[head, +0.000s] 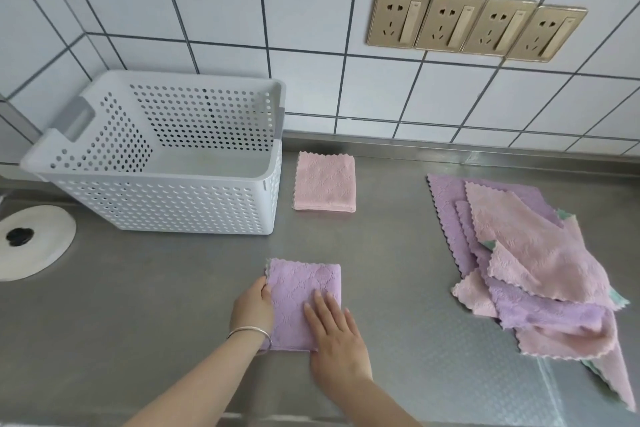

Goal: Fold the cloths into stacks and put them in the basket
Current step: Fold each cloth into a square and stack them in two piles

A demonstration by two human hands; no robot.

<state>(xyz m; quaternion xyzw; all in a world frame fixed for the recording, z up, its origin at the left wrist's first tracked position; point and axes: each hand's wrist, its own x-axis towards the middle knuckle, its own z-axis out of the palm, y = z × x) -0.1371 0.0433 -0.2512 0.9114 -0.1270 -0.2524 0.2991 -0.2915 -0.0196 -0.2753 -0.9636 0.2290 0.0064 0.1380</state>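
A folded purple cloth (304, 302) lies on the steel worktop (156, 322) near its front edge. The left hand (252, 308), wearing a silver bangle (250, 332), grips the cloth's left edge with curled fingers; the right hand (334, 331) presses flat on it, fingers straight. Behind it lies a folded pink cloth (325, 181), just beside a white perforated basket (166, 198) standing at the left. A loose heap of pink and purple cloths (530, 267) sprawls well apart on the right. Four gold wall sockets (476, 24) sit in the tiled wall above.
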